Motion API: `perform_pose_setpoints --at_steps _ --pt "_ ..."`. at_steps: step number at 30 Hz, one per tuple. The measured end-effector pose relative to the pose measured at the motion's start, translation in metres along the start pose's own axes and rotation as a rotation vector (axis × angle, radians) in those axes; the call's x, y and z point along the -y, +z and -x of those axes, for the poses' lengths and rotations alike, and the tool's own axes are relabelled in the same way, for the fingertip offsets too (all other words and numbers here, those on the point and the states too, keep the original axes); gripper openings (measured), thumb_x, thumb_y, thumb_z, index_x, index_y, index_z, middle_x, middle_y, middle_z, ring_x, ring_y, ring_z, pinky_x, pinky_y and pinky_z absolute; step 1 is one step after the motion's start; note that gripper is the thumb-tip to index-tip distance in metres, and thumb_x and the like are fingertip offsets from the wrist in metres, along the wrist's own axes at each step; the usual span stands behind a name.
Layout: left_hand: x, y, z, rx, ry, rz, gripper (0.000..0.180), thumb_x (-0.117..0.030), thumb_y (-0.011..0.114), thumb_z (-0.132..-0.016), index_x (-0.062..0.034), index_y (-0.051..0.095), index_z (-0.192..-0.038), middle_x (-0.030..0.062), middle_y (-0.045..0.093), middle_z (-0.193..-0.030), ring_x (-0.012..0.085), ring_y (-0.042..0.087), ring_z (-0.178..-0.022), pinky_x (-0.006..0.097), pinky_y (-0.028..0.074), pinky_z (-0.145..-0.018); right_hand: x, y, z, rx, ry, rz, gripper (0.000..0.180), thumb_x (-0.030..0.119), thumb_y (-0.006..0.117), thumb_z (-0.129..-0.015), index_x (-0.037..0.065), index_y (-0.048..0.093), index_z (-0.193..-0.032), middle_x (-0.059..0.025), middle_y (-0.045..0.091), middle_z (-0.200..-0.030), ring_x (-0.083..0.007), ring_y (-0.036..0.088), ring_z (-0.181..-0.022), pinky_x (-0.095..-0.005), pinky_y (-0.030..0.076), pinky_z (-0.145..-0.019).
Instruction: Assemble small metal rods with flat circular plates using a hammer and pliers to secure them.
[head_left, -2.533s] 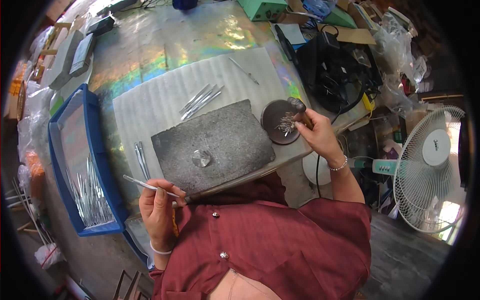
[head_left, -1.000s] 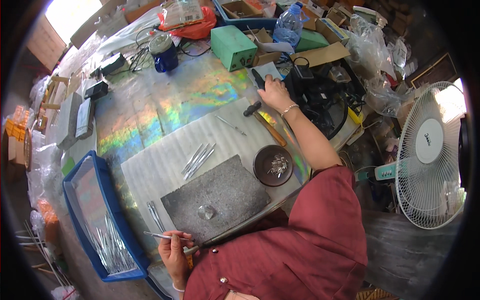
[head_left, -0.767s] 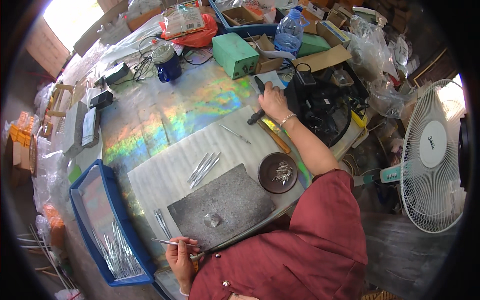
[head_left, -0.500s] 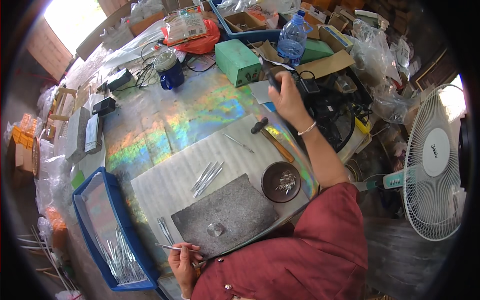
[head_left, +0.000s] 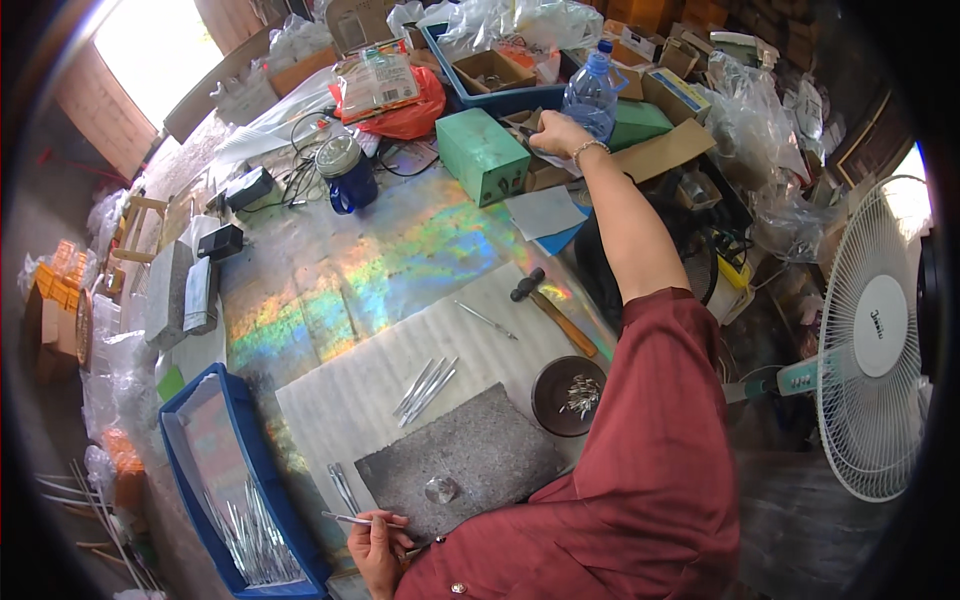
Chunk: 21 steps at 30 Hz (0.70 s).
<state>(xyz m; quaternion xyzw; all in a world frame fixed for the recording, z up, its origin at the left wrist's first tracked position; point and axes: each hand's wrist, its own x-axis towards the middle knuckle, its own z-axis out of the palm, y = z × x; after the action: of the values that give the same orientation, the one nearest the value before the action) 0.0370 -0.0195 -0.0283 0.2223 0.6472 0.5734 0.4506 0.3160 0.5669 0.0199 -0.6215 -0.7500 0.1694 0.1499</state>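
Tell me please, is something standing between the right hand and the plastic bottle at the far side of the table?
Nothing visible does. The right hand is stretched out just left of the plastic bottle, seemingly touching or almost touching it. The green box sits further left, outside that gap.

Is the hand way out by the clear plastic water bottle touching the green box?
Apart. The head view shows the right hand beside the clear plastic water bottle, with a strip of cluttered table between it and the green box.
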Motion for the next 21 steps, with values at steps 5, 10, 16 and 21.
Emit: perform_pose_setpoints --at_steps 5,10,16,21 --pt "0.002 0.0 -0.002 0.029 -0.018 0.03 0.02 -0.021 0.049 -0.096 -0.0015 0.054 -0.095 0.0145 0.065 -0.078 0.0118 0.053 -0.043 0.019 0.034 -0.036 -0.023 0.021 -0.021 -0.074 0.022 0.029 0.047 0.028 0.065 -0.072 -0.003 0.057 -0.107 -0.0235 0.058 -0.114 -0.0351 0.056 -0.108 -0.0394 0.044 -0.092" --pt "-0.005 -0.005 -0.002 0.076 -0.1 0.05 0.017 -0.017 0.051 -0.096 -0.0023 0.06 -0.1 0.0087 0.067 -0.084 0.0074 0.054 -0.049 0.017 0.037 -0.04 -0.015 0.021 -0.015 -0.076 -0.001 -0.013 0.054 0.027 0.062 -0.074 -0.005 0.053 -0.116 -0.0259 0.055 -0.12 -0.0374 0.053 -0.114 -0.0408 0.043 -0.096" --pt "0.0 -0.003 -0.006 0.014 -0.046 0.026 0.02 -0.021 0.049 -0.096 -0.0017 0.054 -0.094 0.0144 0.065 -0.077 0.0116 0.052 -0.041 0.019 0.032 -0.034 -0.009 0.02 0.014 -0.347 -0.021 -0.26 0.062 0.031 0.069 -0.068 -0.012 0.053 -0.11 -0.0309 0.058 -0.11 -0.0368 0.059 -0.104 -0.0372 0.046 -0.09" --pt "0.005 -0.006 -0.007 0.019 -0.038 0.065 0.02 -0.021 0.049 -0.096 -0.0018 0.054 -0.094 0.0143 0.065 -0.077 0.0115 0.051 -0.04 0.019 0.031 -0.034 -0.025 0.015 -0.006 -0.253 0.029 -0.27 0.054 0.034 0.068 -0.065 -0.008 0.062 -0.098 -0.0265 0.064 -0.097 -0.0365 0.063 -0.092 -0.0379 0.049 -0.081"
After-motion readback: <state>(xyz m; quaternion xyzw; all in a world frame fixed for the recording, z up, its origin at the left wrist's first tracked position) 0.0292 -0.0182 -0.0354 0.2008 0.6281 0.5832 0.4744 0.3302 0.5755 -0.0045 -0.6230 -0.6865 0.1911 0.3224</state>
